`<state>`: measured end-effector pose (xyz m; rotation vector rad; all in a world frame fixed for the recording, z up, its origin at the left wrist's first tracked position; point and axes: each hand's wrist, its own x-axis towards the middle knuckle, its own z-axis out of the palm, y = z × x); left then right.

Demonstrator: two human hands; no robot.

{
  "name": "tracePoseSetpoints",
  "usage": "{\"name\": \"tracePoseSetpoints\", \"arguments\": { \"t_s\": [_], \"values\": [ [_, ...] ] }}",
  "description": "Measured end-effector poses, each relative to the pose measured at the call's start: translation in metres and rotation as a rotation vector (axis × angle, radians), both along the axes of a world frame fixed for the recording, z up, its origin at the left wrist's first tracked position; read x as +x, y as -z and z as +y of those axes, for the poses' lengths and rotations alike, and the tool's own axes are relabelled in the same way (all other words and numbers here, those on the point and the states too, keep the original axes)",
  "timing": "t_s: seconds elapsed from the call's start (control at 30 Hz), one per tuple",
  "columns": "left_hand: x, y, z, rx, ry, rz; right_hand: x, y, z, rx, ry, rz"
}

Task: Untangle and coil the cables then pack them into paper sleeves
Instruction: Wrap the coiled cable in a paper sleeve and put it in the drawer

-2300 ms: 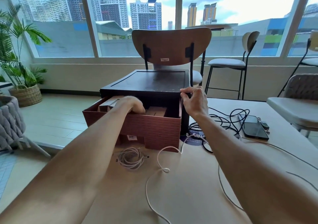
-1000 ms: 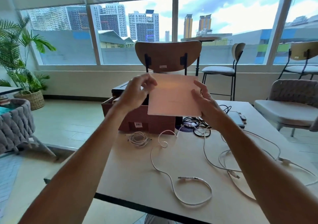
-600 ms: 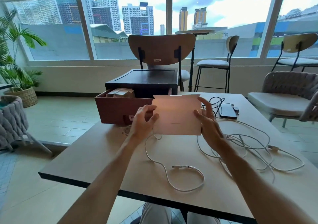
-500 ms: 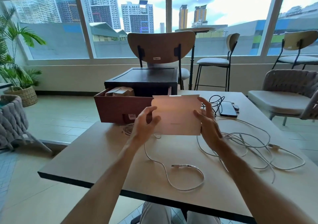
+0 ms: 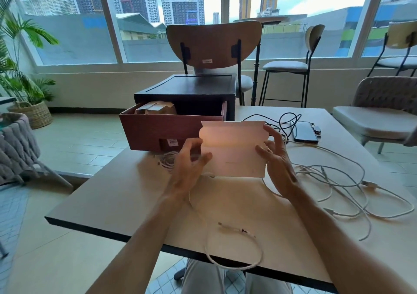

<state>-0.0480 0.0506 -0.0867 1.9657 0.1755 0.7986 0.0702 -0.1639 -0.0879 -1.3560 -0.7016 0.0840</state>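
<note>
paper sleeve [image 5: 234, 156] pinched by both hands [image 5: 189, 166]

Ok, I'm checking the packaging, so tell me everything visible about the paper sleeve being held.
The paper sleeve is a flat, pale rectangle of thin paper, glowing pinkish with backlight. Its round-cornered top flap stands open. It is held upright above the table, left hand gripping its left edge, right hand its right.

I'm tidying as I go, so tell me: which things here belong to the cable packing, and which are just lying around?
Job: paper sleeve, held by left hand and right hand; coiled white cable; tangled white cables; black cable; open drawer.
Lying about: phone; wooden chair; potted plant.
</note>
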Motion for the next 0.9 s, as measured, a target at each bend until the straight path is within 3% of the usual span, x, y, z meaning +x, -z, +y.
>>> {"name": "tracePoseSetpoints", "arguments": {
  "t_s": [0.13, 0.23, 0.47, 0.67, 0.9],
  "values": [
    [-0.007, -0.013, 0.022, 0.212, -0.355, -0.127, 0.006, -0.001, -0.003, -0.052, 0.017, 0.005],
    [-0.014, -0.019, 0.053, 0.325, -0.561, -0.03, 0.01, 0.0, -0.007, -0.072, 0.015, 0.006],
    [-0.017, -0.019, 0.088, -0.018, -0.429, 0.482, 0.012, 0.002, -0.011, -0.1, 0.01, 0.004],
    [-0.014, -0.021, 0.087, -0.085, -0.436, 0.491, 0.005, -0.002, -0.013, -0.106, 0.01, -0.027],
    [-0.009, -0.024, 0.087, -0.029, -0.394, 0.519, 0.004, -0.004, -0.014, -0.105, 0.016, -0.023]
  ]
}}
